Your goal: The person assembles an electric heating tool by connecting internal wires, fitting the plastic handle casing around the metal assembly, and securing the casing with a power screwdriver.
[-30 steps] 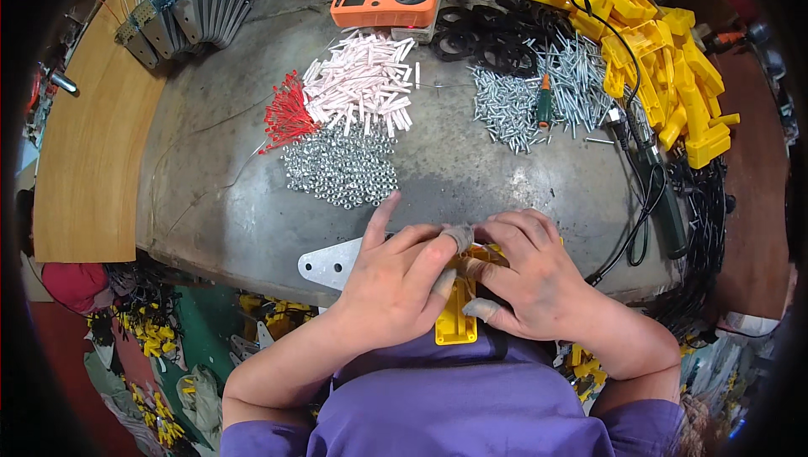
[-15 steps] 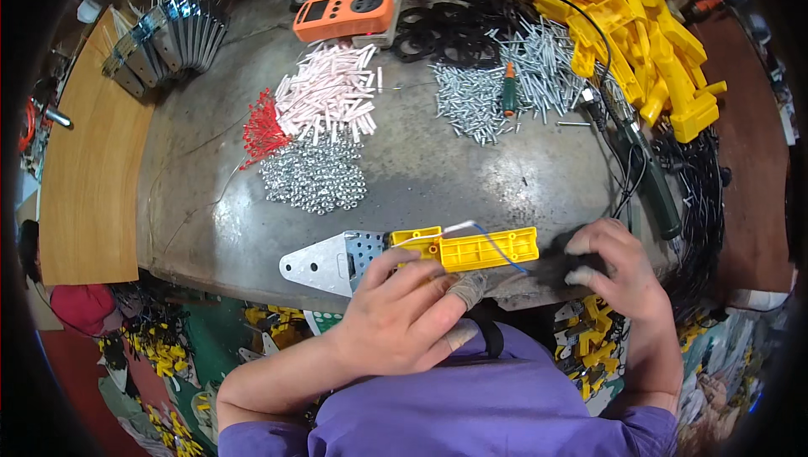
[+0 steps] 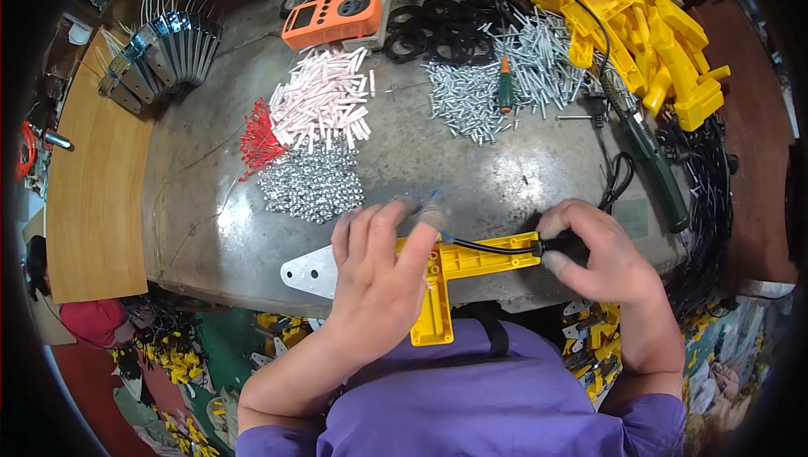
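Observation:
A yellow plastic handle half lies open side up at the table's near edge, joined to a pale metal plate pointing left. Along its right arm runs a black power cord. My right hand is closed on the cord's thick black sleeve at the handle's right end. Over the joint of plate and handle, my left hand is closed, thumb toward fingertips, at the cord's blue wire. The left palm hides the plate's right part, and the exact pinch point is partly covered.
Behind lie piles of metal nuts, red parts, pale sleeves and screws. A green-handled soldering iron, yellow handle parts and black cords are at right. An orange meter stands at the back.
My right hand has come left, bringing a black cord to the handle's right end. My left hand has turned and risen, uncovering the handle's lower arm; its fingers now pinch near the blue wire.

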A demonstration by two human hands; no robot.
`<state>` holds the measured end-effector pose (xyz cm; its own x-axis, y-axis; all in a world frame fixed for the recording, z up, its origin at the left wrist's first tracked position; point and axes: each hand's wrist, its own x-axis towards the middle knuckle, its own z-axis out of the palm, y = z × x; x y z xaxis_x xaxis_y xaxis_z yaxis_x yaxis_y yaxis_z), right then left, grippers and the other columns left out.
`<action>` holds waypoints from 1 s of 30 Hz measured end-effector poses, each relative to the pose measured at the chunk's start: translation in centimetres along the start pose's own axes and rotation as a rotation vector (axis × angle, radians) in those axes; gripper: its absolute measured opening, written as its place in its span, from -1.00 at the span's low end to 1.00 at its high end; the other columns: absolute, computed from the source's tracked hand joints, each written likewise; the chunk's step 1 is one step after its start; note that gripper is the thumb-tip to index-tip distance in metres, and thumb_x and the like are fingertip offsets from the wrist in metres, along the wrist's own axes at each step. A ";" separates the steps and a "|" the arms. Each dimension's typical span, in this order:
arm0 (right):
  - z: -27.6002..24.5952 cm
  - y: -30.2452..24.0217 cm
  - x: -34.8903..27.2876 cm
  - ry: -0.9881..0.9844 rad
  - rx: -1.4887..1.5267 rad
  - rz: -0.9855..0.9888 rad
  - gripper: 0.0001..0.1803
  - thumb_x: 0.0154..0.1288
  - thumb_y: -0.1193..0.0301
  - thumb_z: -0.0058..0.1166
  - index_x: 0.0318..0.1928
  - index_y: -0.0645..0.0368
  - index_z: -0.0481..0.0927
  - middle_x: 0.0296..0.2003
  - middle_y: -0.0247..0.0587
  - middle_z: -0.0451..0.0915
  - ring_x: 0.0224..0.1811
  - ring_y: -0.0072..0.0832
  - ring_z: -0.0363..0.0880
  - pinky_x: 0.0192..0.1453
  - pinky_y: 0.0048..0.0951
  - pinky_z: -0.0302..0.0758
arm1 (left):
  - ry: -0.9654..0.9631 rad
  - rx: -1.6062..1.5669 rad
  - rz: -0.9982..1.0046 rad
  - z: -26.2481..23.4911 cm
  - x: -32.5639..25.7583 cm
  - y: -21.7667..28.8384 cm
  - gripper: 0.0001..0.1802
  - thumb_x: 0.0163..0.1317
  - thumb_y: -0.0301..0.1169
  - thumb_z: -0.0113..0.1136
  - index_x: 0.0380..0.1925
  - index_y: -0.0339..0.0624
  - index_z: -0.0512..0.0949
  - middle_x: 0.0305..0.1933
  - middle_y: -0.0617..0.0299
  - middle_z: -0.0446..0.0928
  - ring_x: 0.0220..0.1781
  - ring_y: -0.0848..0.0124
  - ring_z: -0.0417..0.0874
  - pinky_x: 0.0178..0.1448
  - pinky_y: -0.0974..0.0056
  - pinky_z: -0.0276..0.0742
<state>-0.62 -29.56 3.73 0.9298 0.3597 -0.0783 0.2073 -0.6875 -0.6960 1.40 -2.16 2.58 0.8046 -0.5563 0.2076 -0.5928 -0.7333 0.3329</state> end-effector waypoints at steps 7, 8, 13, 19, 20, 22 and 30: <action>5.4 -3.1 3.2 0.223 -0.011 -0.356 -0.70 -0.03 0.52 0.24 -0.21 0.15 0.54 -0.30 -0.24 0.56 -0.16 -0.29 0.54 -0.05 -0.26 0.39 | -0.072 -0.011 0.130 -0.3 1.9 -0.2 -0.55 0.13 -0.48 0.02 0.08 -0.07 0.41 0.06 -0.03 0.40 0.16 0.12 0.40 0.39 -0.14 0.07; 5.7 -3.0 3.1 0.264 -0.070 -0.382 -0.73 -0.06 0.53 0.23 -0.26 0.14 0.55 -0.33 -0.26 0.55 -0.19 -0.31 0.53 -0.08 -0.27 0.37 | -0.072 -0.009 0.123 -0.4 1.7 -0.4 -0.55 0.13 -0.48 0.02 0.08 -0.07 0.41 0.06 -0.03 0.40 0.16 0.12 0.40 0.39 -0.14 0.07; 5.7 -3.7 3.3 0.200 -0.198 -0.270 -0.78 -0.10 0.55 0.18 -0.35 0.11 0.54 -0.30 -0.27 0.48 -0.21 -0.33 0.49 -0.14 -0.28 0.33 | -0.097 -0.086 0.460 -1.4 -2.7 -1.1 -0.62 0.13 -0.30 0.12 -0.02 -0.08 0.44 -0.02 0.06 0.48 0.07 0.23 0.52 0.34 -0.02 0.27; 5.7 -5.1 4.2 0.218 -0.220 -0.329 -0.77 0.00 0.51 0.14 -0.24 0.11 0.58 -0.23 -0.23 0.47 -0.14 -0.28 0.49 -0.05 -0.25 0.36 | -0.205 -0.095 0.389 -1.8 -4.3 -0.2 -0.58 0.09 -0.16 0.17 -0.05 -0.05 0.45 0.03 -0.03 0.47 0.09 0.14 0.53 0.32 0.14 0.33; 6.1 -5.3 4.3 0.217 -0.219 -0.337 -0.77 0.00 0.51 0.14 -0.24 0.11 0.58 -0.23 -0.23 0.47 -0.14 -0.28 0.49 -0.05 -0.25 0.36 | -0.189 -0.065 0.362 -1.5 -4.7 0.0 -0.57 0.11 -0.16 0.15 -0.03 -0.05 0.44 0.05 -0.08 0.45 0.10 0.12 0.52 0.32 0.10 0.33; 6.7 -5.4 4.7 0.162 -0.277 -0.346 -0.76 0.06 0.49 0.12 -0.19 0.11 0.59 -0.19 -0.16 0.48 -0.13 -0.24 0.51 -0.02 -0.24 0.39 | -0.202 -0.054 0.355 -1.5 -4.7 0.2 -0.57 0.11 -0.16 0.15 -0.02 -0.05 0.44 0.07 -0.08 0.45 0.13 0.12 0.51 0.33 0.09 0.32; 7.0 -5.2 4.3 0.131 -0.177 -0.294 -0.73 0.16 0.41 0.06 -0.10 0.00 0.62 -0.13 -0.01 0.48 -0.19 -0.09 0.56 -0.15 -0.20 0.52 | -0.212 0.123 0.355 -1.3 -5.6 1.1 -0.59 0.14 -0.07 0.19 -0.07 0.02 0.50 0.09 0.00 0.45 0.23 0.14 0.47 0.39 -0.25 -0.01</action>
<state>0.13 -20.03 2.01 0.8511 0.4826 0.2067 0.5105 -0.6690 -0.5402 -3.71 0.67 2.97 0.5334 -0.8409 0.0920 -0.8414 -0.5161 0.1604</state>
